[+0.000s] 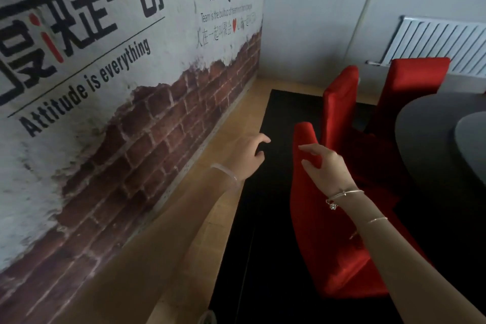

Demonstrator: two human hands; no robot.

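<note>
Head view, centre: my right hand [326,164], fingers apart, at the top of the red chair [315,223]; left hand [249,155] loosely curled, empty.

Three red-covered chairs [323,231] [339,102] [413,87], one dark round table [431,139], one white radiator [441,45], and two hands: left hand [247,155], right hand [326,166].

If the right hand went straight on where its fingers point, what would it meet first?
Most likely the rounded top of the nearest red fabric-covered chair back, just ahead of the right hand; depth is unclear.
</note>
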